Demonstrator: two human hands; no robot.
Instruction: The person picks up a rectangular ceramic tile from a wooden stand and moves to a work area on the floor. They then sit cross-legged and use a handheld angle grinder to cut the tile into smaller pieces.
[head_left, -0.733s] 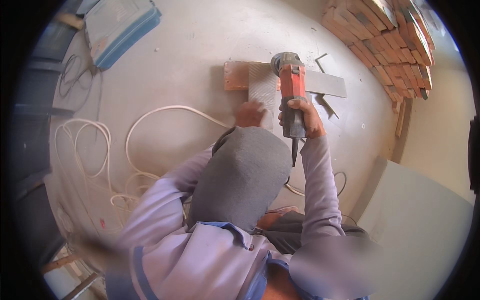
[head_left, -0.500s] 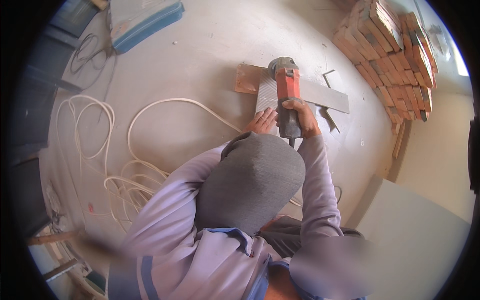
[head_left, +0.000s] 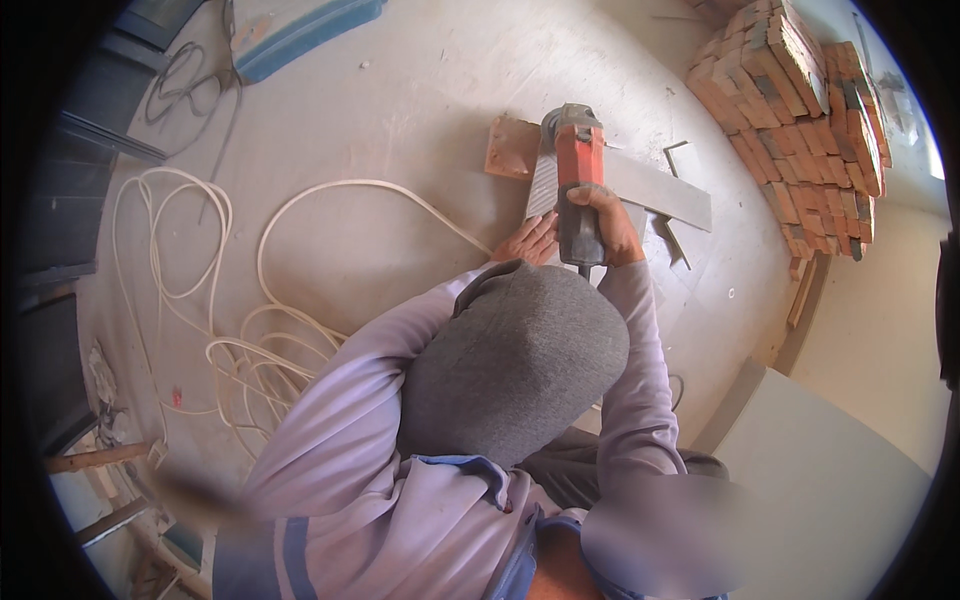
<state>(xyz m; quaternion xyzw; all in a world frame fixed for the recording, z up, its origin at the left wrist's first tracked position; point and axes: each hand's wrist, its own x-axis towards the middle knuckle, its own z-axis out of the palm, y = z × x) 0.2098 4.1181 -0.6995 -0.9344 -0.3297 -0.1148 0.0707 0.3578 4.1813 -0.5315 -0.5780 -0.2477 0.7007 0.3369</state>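
My right hand (head_left: 612, 222) grips the dark body of an orange-red and black angle grinder (head_left: 580, 150). The grinder's head lies over the far part of a tile with a ridged, pale grey face (head_left: 541, 187). Stretched fingers of my left hand (head_left: 530, 240) rest flat at the near edge of that tile, just left of the grinder. A reddish brick (head_left: 508, 147) shows at the tile's far left. To the right lies a long grey tile strip (head_left: 665, 190). Where the disc meets the tile is hidden by the grinder.
Thin offcuts (head_left: 680, 245) lie right of the strip. Stacked red bricks (head_left: 800, 130) stand at the far right, a pale board (head_left: 820, 480) at the near right. White cable (head_left: 270, 230) loops across the floor on the left. A rounded grey cloth shape (head_left: 515, 360) fills the space between my arms.
The view has shifted a little, so the floor things sit farther right. Against them, the grinder has moved slightly left over the ridged tile. My left hand stays at the tile's near edge.
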